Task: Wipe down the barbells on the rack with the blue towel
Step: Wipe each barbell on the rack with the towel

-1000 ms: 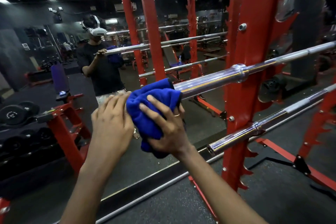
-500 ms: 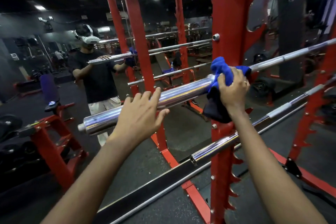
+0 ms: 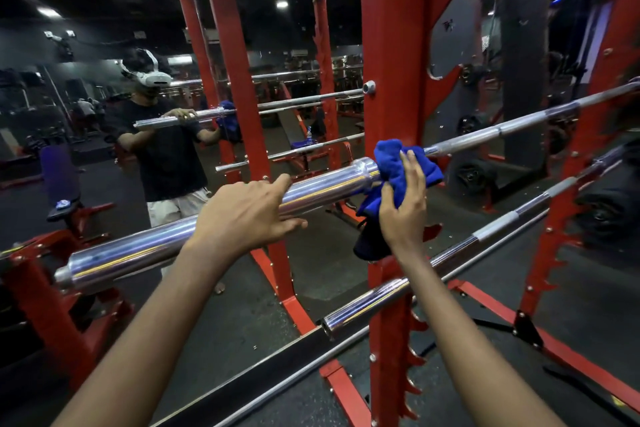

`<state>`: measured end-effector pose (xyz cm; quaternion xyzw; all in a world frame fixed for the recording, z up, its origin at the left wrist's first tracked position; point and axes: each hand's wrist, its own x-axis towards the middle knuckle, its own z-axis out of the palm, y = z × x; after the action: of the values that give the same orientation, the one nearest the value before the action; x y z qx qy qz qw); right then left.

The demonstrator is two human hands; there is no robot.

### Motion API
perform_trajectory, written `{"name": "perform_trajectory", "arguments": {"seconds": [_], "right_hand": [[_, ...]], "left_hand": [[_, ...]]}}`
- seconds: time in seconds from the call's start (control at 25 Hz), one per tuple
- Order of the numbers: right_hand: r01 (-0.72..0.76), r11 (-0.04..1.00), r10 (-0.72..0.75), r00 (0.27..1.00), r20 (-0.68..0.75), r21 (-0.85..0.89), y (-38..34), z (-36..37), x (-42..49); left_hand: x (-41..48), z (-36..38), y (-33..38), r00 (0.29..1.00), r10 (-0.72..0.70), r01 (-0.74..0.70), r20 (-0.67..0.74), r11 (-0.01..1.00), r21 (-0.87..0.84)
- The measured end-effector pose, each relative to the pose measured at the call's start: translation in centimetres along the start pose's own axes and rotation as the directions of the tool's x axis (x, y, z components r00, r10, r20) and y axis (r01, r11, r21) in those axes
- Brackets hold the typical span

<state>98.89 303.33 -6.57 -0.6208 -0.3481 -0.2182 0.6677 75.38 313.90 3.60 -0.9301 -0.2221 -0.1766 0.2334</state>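
Glossy chrome metal barbell [image 3: 214, 232], soft blue cloth towel [image 3: 398, 180], red-painted metal rack [image 3: 394, 45]

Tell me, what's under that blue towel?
The upper barbell: its thick chrome sleeve enters the blue towel on one side, and the thinner shaft leaves on the other. The right hand grips the towel there, so the junction between them is covered.

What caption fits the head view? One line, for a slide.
Right hand holds the blue towel on the upper barbell at the red rack; left hand rests on its sleeve.
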Motion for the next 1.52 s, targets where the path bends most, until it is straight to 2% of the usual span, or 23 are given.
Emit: {"name": "perform_trajectory", "arguments": {"seconds": [0.08, 0.2, 0.28, 0.36, 0.4, 0.44, 0.56, 0.64, 0.68, 0.72, 0.76, 0.8, 0.84, 0.88, 0.92, 0.96, 1.04, 1.12, 1.24, 1.4, 1.52], "right_hand": [[-0.116, 0.993, 0.116, 0.993, -0.018, 0.006, -0.2, 0.0, 2.5], [-0.211, 0.977, 0.210, 0.973, -0.100, -0.002, -0.4, 0.5, 4.5], [-0.337, 0.932, 0.349, 0.934, -0.075, 0.131, 0.1, 1.6, 3.3], [-0.522, 0.723, 0.566, 0.823, 0.045, 0.452, 0.0, 2.5, 1.9], [-0.565, 0.592, 0.643, 0.761, 0.086, 0.575, -0.1, 2.7, 1.8], [-0.556, 0.509, 0.691, 0.719, 0.073, 0.657, -0.4, 2.7, 2.2], [-0.545, 0.400, 0.814, 0.581, -0.011, 0.737, -0.5, 2.0, 4.6], [-0.550, 0.332, 0.829, 0.558, 0.041, 0.766, -0.8, 1.1, 5.5], [-0.576, 0.343, 0.814, 0.577, 0.071, 0.742, -1.2, 0.8, 5.5], [-0.613, 0.420, 0.793, 0.607, 0.058, 0.669, -1.4, 0.7, 5.1], [-0.634, 0.561, 0.742, 0.670, 0.015, 0.532, -1.8, 0.5, 4.4], [-0.592, 0.749, 0.630, 0.775, -0.043, 0.298, -1.8, 0.5, 3.5], [-0.474, 0.880, 0.475, 0.878, -0.066, 0.027, -1.9, 0.3, 2.5], [-0.284, 0.946, 0.281, 0.959, -0.045, -0.153, -1.5, 0.0, 1.9], [-0.116, 0.964, 0.128, 0.991, 0.036, -0.238, -1.2, -0.4, 1.8], [0.015, 0.967, 0.018, 0.992, 0.127, -0.253, -1.0, -1.0, 2.2], [0.140, 0.949, -0.065, 0.964, 0.258, -0.284, 0.2, -2.2, 4.0], [0.100, 0.928, -0.007, 0.968, 0.251, -0.360, 0.9, -2.9, 6.1], [-0.017, 0.913, 0.095, 0.980, 0.173, -0.408, 0.3, -3.1, 7.5], [-0.038, 0.938, 0.116, 0.971, 0.208, -0.345, -1.6, -5.0, 6.3], [-0.003, 0.888, 0.099, 0.978, 0.186, -0.460, -2.1, -6.5, 7.0]], "left_hand": [[0.1, 0.0, 0.0, 1.000, -0.006, 0.006, -0.001, 1.000, -0.015], [0.3, -0.3, 0.0, 1.000, -0.019, 0.020, 0.025, 0.999, -0.050], [0.6, -0.5, -0.1, 0.998, -0.014, 0.019, 0.068, 0.997, -0.070], [0.7, -0.6, -0.1, 0.997, -0.011, 0.016, 0.079, 0.998, -0.067], [0.7, -0.6, 0.0, 0.998, -0.009, 0.013, 0.064, 0.998, -0.059], [0.7, -0.6, 0.0, 0.999, -0.007, 0.009, 0.043, 0.999, -0.052], [0.7, 0.0, -0.1, 1.000, 0.000, 0.000, 0.003, 0.999, -0.036], [0.7, 0.3, -0.2, 1.000, -0.003, 0.002, -0.022, 0.999, -0.045], [0.6, 0.5, -0.2, 0.999, -0.001, 0.000, -0.033, 0.999, -0.038], [0.6, 0.6, -0.1, 0.999, 0.000, -0.001, -0.039, 0.999, -0.035], [0.5, 0.6, 0.1, 0.999, -0.007, 0.006, -0.045, 0.999, -0.037], [0.5, 0.5, 0.1, 0.998, -0.026, 0.023, -0.050, 0.998, -0.052], [0.5, 0.4, 0.2, 0.997, -0.052, 0.048, -0.052, 0.996, -0.075], [0.5, 0.3, 0.4, 0.996, -0.073, 0.068, -0.046, 0.994, -0.088], [0.4, 0.0, 0.9, 0.996, -0.083, 0.079, -0.038, 0.992, -0.096], [0.5, -0.3, 1.7, 0.996, -0.080, 0.076, -0.036, 0.991, -0.114], [1.7, -0.4, 4.2, 0.999, -0.030, 0.023, -0.038, 0.987, -0.159], [4.1, 0.2, 6.8, 0.996, 0.039, -0.049, -0.076, 0.989, -0.142], [7.4, 1.1, 9.0, 0.997, 0.018, -0.028, -0.076, 0.991, -0.127], [8.2, 2.2, 9.7, 0.988, 0.002, -0.010, -0.154, 0.998, -0.056], [8.2, 2.7, 10.0, 0.980, -0.004, -0.005, -0.198, 0.999, -0.043]]}}
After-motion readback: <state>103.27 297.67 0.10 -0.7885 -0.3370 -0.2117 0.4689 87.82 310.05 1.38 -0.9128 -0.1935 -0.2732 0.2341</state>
